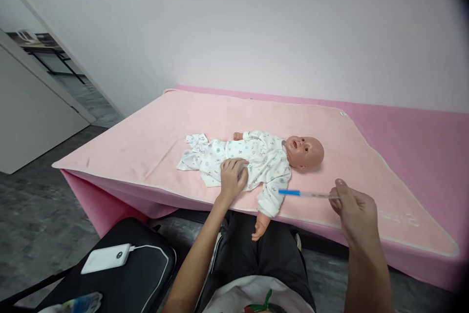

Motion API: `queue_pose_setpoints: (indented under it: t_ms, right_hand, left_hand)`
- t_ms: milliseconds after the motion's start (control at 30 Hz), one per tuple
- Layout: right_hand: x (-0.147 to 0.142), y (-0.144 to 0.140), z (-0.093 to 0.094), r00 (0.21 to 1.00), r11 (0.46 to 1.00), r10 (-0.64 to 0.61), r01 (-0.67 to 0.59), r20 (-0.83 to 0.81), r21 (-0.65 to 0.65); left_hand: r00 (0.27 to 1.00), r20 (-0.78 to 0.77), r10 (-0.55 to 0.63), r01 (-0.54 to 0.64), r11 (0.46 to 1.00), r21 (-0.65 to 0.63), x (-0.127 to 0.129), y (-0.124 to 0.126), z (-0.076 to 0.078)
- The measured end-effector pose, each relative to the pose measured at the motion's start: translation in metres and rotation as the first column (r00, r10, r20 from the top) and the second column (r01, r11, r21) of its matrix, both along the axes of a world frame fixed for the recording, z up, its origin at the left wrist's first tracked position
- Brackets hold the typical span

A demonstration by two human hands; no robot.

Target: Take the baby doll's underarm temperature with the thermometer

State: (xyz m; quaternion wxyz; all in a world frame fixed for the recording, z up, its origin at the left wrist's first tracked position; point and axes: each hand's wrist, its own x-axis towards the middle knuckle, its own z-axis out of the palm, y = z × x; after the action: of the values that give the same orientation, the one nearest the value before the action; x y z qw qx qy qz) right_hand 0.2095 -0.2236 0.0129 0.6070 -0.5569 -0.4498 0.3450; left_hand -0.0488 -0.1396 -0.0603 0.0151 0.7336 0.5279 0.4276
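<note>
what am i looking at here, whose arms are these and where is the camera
There is no machine here. The one picture comes from a camera worn on a person's head, looking forward and down, so the two bare arms are that person's own. A baby doll in a printed white sleepsuit lies on its back on a pink towel spread over a pink-covered bed. The left hand rests on the doll's belly. The right hand holds a thin clear stick with a blue tip, probably a thermometer, pointed towards the doll's arm. A white power bank lies on a black chair below.
</note>
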Motion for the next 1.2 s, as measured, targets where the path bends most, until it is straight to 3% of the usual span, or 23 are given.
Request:
queue_pose_setpoints:
  t_ms: [267,400,567,733,1000,1100,1200]
  right_hand:
    - [-0.002,-0.01,0.021,0.987,0.996,0.082,-0.078,-0.141,0.03]
    - [0.005,-0.005,0.013,0.983,0.992,0.122,-0.126,-0.141,-0.022]
    - [0.011,-0.002,0.003,0.995,0.999,-0.03,0.027,-0.096,-0.024]
    - [0.014,-0.006,0.003,0.998,0.998,-0.053,0.052,-0.04,-0.043]
    - [0.015,-0.012,0.005,0.999,0.997,0.024,-0.027,-0.04,-0.07]
    - [0.02,-0.011,-0.002,0.991,0.99,-0.086,0.096,0.103,-0.099]
    - [0.034,-0.005,-0.017,0.907,0.944,-0.261,0.312,0.33,-0.112]
  left_hand:
    - [0.999,0.032,0.041,-0.042,0.999,0.028,0.001,0.0,-0.001]
    - [0.972,0.167,0.166,-0.176,0.983,0.046,-0.001,0.001,-0.004]
    - [0.927,0.296,0.23,-0.248,0.969,0.024,-0.005,0.002,-0.007]
    - [0.925,0.297,0.237,-0.259,0.965,0.038,-0.006,0.002,-0.008]
    - [0.932,0.263,0.247,-0.267,0.963,0.042,-0.006,0.002,-0.008]
    - [0.935,0.255,0.247,-0.266,0.963,0.04,-0.006,0.004,-0.008]
    - [0.922,0.252,0.294,-0.322,0.943,0.079,-0.006,0.001,-0.006]
